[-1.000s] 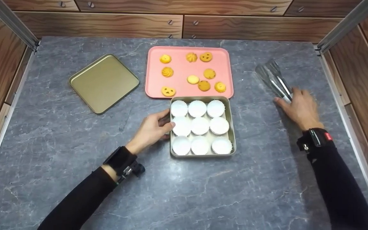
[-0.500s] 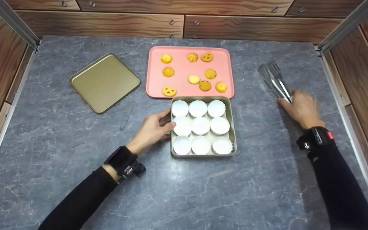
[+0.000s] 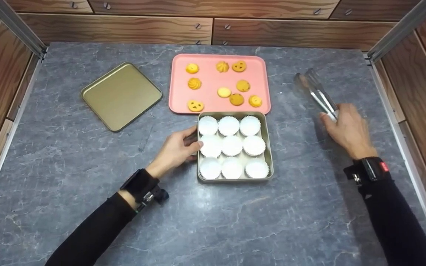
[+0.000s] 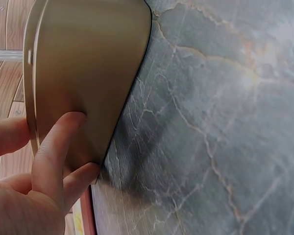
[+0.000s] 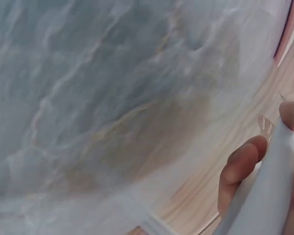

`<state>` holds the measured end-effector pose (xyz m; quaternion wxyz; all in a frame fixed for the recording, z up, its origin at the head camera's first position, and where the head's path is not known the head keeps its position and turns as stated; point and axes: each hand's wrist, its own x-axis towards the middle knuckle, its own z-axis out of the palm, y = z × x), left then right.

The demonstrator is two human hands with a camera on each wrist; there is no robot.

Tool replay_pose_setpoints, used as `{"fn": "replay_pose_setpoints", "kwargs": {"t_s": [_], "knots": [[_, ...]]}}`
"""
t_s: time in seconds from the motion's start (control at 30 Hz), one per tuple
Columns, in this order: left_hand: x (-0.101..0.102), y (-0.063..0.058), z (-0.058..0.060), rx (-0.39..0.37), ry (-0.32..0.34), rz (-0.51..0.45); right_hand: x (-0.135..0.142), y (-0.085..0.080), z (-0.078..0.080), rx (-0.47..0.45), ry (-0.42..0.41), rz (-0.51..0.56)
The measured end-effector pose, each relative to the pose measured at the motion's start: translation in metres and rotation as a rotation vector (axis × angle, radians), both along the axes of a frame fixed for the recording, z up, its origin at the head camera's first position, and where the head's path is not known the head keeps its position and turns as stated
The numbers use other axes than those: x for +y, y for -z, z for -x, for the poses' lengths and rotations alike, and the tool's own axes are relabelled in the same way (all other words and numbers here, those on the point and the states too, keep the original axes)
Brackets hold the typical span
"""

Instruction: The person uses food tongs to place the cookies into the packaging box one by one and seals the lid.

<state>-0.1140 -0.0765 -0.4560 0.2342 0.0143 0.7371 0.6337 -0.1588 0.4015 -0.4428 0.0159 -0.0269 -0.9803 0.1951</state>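
My left hand (image 3: 174, 149) holds the left wall of a square gold tin (image 3: 269, 147). Its thumb lies at the rim, and in the left wrist view the fingertips press the outer side of the tin (image 4: 88, 58). Rows of white paper cups (image 3: 231, 146) stand inside, with nothing seen in them. Off to the right, my right hand (image 3: 350, 129) grips metal tongs (image 3: 322, 98) near the handle end. Their two blurred heads point away toward the back and stand slightly apart. The right wrist view shows fingers and thumb around the pale handle of the tongs (image 5: 269, 186).
Behind the tin a pink tray (image 3: 207, 103) carries several cookies (image 3: 193, 83) of different shapes. A gold lid (image 3: 120, 96) lies at the left on the grey marbled table (image 3: 213, 225). Wood-patterned panels (image 3: 124, 29) border the table at the back and both sides.
The tongs shift slightly in my right hand, their heads swinging a little left, and the right wrist moves slightly toward the front. My left hand and the tin stay where they were.
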Motion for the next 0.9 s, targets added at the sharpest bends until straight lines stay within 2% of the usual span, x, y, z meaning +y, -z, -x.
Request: {"fn": "replay_pose_setpoints", "kwargs": {"t_s": [0.17, 0.3, 0.5, 0.9], "knots": [[-0.001, 0.0, 0.0, 0.026, 0.009, 0.007, -0.018, -0.007, -0.008, 0.052, -0.093, -0.007], [0.0, 0.001, 0.0, 0.012, 0.007, 0.009, -0.034, -0.013, -0.012, 0.091, -0.18, -0.045], [0.0, 0.001, 0.0, 0.002, 0.003, -0.005, -0.051, -0.019, -0.015, 0.084, -0.279, -0.117], [0.0, 0.001, 0.0, -0.008, 0.002, -0.019, -0.069, -0.022, -0.012, 0.01, -0.347, -0.239]]}}
